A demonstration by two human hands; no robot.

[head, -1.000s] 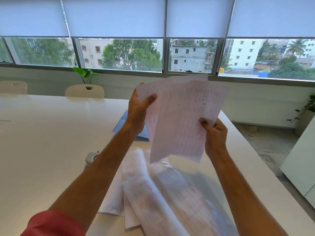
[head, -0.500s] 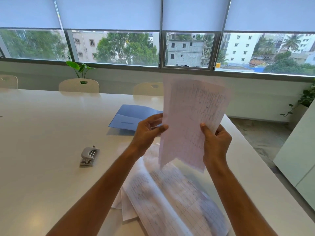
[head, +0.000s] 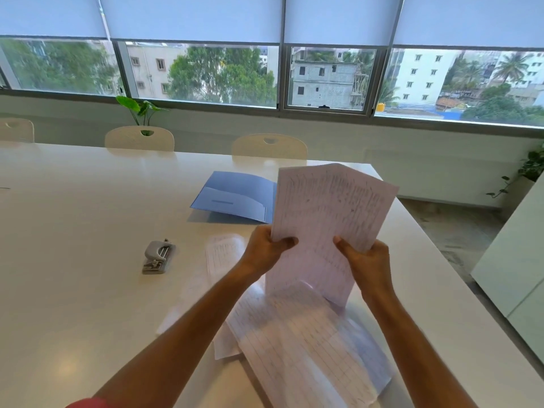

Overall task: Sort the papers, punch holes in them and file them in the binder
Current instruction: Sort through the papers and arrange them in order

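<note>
— Gripped in both hands is a sheaf of papers (head: 326,225), right of the frame's centre: the left hand (head: 266,251) pinches its left edge with the thumb laid across the front, and the right hand (head: 366,260) clasps the right edge likewise.

— And the rest?

— More sheets (head: 306,343) are spread on the white table (head: 73,231) below the hands, lower centre. An open blue binder (head: 235,198) is seen just beyond, partly hidden by the held sheaf. A grey hole punch (head: 157,257) is set apart, left of centre.
</note>
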